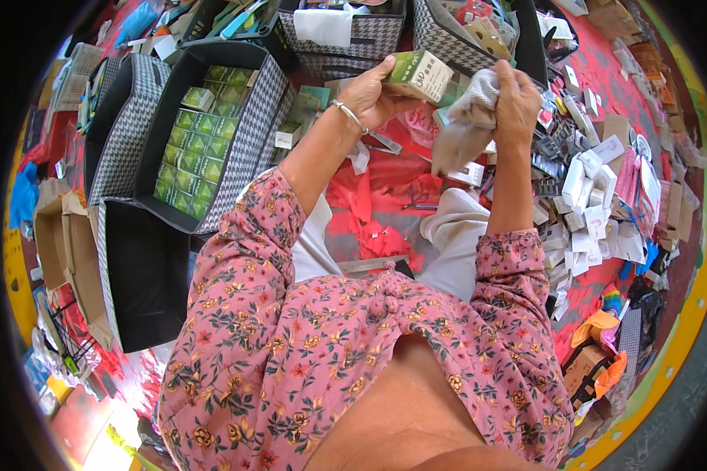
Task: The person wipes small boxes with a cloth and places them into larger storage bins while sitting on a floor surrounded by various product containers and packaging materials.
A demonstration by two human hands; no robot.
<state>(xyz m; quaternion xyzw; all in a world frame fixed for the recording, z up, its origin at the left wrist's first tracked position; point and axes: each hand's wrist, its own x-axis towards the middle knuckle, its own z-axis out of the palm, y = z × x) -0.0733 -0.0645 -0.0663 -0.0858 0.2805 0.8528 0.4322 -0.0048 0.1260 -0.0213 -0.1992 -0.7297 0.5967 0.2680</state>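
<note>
My left hand [371, 96] is closed around a small green and cream cardboard box [419, 76], raised in front of me. A bracelet [349, 115] circles that wrist. Beside it, my right hand [516, 106] grips a greyish cloth [471, 118], whose lower end hangs loose and looks blurred. The cloth is close to the box's right side; whether they touch I cannot tell. At the left, a black-lined storage bin [247, 157] with houndstooth sides holds rows of similar green boxes [200, 157]. One box [198, 98] sits higher than the others there.
More patterned bins [346, 33] filled with mixed goods stand ahead. A black bin lies [145, 275] at the left beside an open brown carton [82, 259]. Many small white boxes [589, 192] are heaped on the right. Torn red sheeting [369, 208] covers the floor between my legs.
</note>
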